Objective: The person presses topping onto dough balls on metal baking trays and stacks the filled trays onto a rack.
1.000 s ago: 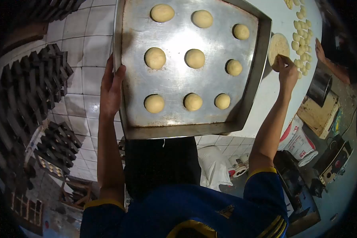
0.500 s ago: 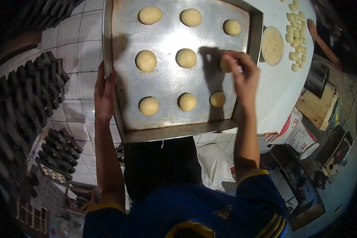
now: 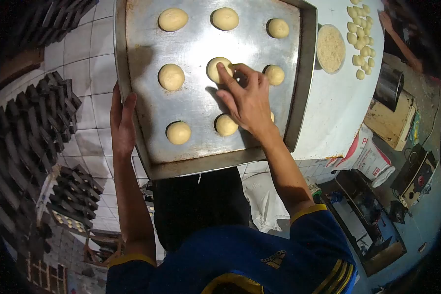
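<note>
My left hand [image 3: 123, 120] is closed around the left rim of a metal baking tray [image 3: 181, 166], thumb on the inner side. Round, pale dough balls sit spaced out in rows on the tray. My right hand [image 3: 247, 98] reaches over the tray, its index fingertip on top of the middle dough ball [image 3: 214, 70]. The thumb is spread away from that ball, above a lower dough ball [image 3: 226, 125]. To the right of my fingers is another dough ball [image 3: 274, 75]. My wrist mostly hides the lower right dough ball [image 3: 272, 116].
Right of the tray, a bowl of crumbly, pale stuff [image 3: 330, 49] stands on the white table [image 3: 323, 122]. Several small dough pieces [image 3: 360, 39] lie beyond it, near another person's arm [image 3: 402, 46]. Dark stacked racks [image 3: 29, 127] stand at left; printed sacks [image 3: 372, 159] lie at lower right.
My right hand has moved left from the right-column dough ball to the middle one. The tray appears shifted slightly left in view, with my left hand still on its rim.
</note>
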The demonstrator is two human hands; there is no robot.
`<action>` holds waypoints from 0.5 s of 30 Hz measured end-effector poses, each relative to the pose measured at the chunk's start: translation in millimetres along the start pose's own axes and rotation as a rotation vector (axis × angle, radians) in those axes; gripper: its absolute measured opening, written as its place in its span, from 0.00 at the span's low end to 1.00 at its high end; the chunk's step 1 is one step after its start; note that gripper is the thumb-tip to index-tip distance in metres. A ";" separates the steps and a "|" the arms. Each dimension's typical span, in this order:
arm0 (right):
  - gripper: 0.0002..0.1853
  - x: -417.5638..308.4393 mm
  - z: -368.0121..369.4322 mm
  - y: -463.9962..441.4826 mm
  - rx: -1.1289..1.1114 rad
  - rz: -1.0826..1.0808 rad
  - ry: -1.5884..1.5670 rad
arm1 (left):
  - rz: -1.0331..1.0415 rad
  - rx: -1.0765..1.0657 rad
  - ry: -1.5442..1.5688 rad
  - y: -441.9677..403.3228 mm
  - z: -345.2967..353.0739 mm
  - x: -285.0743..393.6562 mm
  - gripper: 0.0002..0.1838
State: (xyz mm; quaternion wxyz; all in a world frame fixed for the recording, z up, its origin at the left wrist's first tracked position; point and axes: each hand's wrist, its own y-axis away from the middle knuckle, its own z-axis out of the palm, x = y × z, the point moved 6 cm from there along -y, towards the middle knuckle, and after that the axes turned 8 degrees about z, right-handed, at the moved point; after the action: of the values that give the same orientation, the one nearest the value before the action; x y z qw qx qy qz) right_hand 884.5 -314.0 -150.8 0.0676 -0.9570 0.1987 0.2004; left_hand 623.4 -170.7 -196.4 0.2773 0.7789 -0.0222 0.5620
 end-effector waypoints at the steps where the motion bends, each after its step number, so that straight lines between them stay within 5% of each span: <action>1: 0.24 -2.0 0.3 2.3 -0.057 0.000 0.015 | -0.020 0.005 0.004 0.8 0.3 0.4 0.42; 3: 0.24 5.9 -12.8 -1.2 -0.085 -0.008 -0.004 | -0.027 0.024 0.009 0.5 -1.3 -7.6 0.41; 5: 0.24 45.9 -39.6 -10.3 0.081 0.071 -0.204 | -0.036 0.046 0.013 -0.7 -1.2 -8.9 0.41; 8: 0.18 138.1 -98.7 -31.0 0.460 0.275 -0.035 | -0.035 0.012 0.006 1.2 0.6 -3.9 0.41; 10: 0.15 213.7 -126.2 -42.8 0.431 0.456 0.264 | 0.068 -0.037 0.066 -3.1 2.8 -1.6 0.41; 15: 0.17 274.1 -135.6 -67.7 0.208 0.532 0.348 | 0.037 -0.002 0.034 -1.3 1.1 -2.9 0.39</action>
State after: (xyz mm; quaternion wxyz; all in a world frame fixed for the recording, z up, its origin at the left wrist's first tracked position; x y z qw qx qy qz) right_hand 1190.9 -377.4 -136.4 0.0753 -0.8793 0.4698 0.0231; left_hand 623.8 -170.9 -199.8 0.2683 0.7685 -0.0324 0.5800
